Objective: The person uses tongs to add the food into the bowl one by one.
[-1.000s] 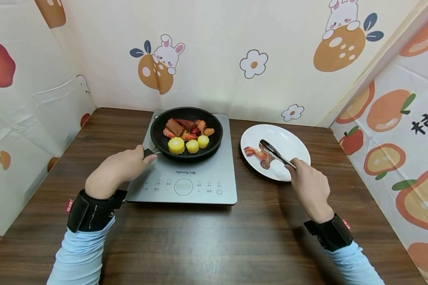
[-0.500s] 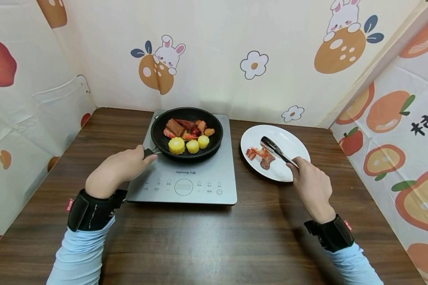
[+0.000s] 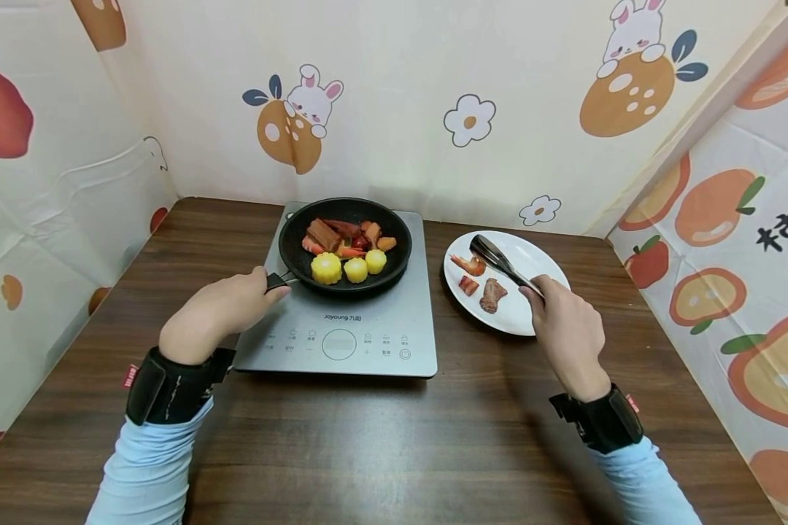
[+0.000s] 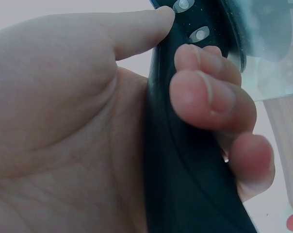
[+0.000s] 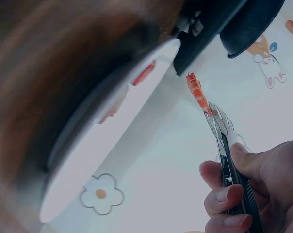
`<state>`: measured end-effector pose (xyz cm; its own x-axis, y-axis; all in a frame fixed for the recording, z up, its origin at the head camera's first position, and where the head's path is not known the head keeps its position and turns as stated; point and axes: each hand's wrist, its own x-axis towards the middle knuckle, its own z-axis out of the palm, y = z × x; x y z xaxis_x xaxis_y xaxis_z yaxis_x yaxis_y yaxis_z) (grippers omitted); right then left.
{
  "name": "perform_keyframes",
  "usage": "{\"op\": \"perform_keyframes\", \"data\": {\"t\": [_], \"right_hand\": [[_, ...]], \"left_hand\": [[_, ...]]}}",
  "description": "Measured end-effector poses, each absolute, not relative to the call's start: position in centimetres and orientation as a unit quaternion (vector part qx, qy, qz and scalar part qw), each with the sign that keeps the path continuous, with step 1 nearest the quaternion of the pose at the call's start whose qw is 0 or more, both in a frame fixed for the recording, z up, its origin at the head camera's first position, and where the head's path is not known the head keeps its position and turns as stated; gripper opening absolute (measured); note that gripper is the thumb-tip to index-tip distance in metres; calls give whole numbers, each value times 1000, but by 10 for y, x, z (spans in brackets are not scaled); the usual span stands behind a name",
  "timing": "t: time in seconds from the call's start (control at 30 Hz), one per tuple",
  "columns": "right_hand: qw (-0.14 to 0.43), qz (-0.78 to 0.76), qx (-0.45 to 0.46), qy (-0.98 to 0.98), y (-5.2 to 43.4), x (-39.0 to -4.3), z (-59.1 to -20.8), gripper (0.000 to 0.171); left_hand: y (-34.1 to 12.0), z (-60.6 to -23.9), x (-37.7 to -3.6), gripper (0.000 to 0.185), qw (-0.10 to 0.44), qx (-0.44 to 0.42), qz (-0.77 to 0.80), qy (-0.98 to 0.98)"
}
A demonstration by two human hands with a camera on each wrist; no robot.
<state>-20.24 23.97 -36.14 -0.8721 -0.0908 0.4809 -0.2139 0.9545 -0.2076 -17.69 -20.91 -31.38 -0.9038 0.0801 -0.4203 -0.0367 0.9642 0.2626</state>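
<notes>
Carefully, right hand (image 3: 568,324) keeps its tongs (image 3: 497,260) pinching the shrimp (image 3: 468,264) over the plate (image 3: 532,257), while left hand (image 3: 218,312) steadies the pan handle (image 4: 185,160)

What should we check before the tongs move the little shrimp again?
1. Tongs gripped firmly by the right hand: ok.
2. Shrimp pinched at the tong tips: ok in the right wrist view, where it hangs clear of the plate.
3. Pan handle held by the left hand: ok, fingers are wrapped round it.
4. Pan sitting on the cooktop: ok.
5. Room on the plate: ok, only two other pieces lie on it.
6. Whether the cooktop is switched on: cannot tell.
</notes>
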Motion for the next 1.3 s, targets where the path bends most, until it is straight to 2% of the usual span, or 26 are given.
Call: {"op": "perform_keyframes", "data": {"t": [0.47,0.97,1.3], "right_hand": [[275,151,113,-943,191,-227,-333,21],[222,167,152,-949,116,-273,-328,26],[163,167,156,-960,82,-293,-335,28]], "left_hand": [[-209,-314,-177,73,218,5,130,967],[-205,-315,-176,77,224,-1,131,966],[-205,-315,-178,77,228,-4,135,964]]}}
